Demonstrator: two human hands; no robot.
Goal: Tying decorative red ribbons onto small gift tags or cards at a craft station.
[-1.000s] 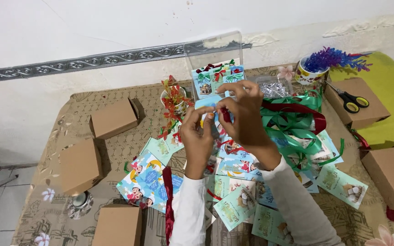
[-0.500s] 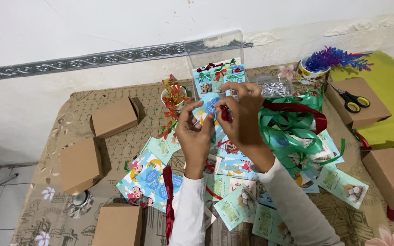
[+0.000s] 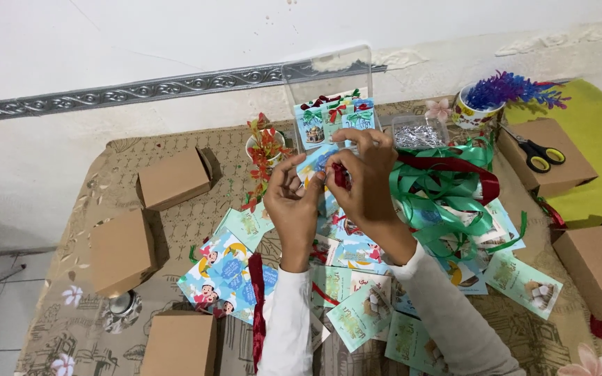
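Fingertips of both hands pinch at centre frame: the right hand (image 3: 367, 182) is closed on a small dark-red ribbon bow (image 3: 341, 176), and the left hand (image 3: 292, 198) is closed on a small blue printed card (image 3: 317, 164) — held above scattered cards. Step in hand, apparently: fixing bow to card. Next move calls for firm, centred pressure. Loose green ribbon (image 3: 440, 188) lies right.

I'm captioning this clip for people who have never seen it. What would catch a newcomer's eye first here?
First the two hands at the centre: the left hand and right hand pinch a small blue card and a bit of red ribbon together. Right of them lies a loose tangle of green ribbon. Plain brown boxes ring the table, one at the right carrying scissors.
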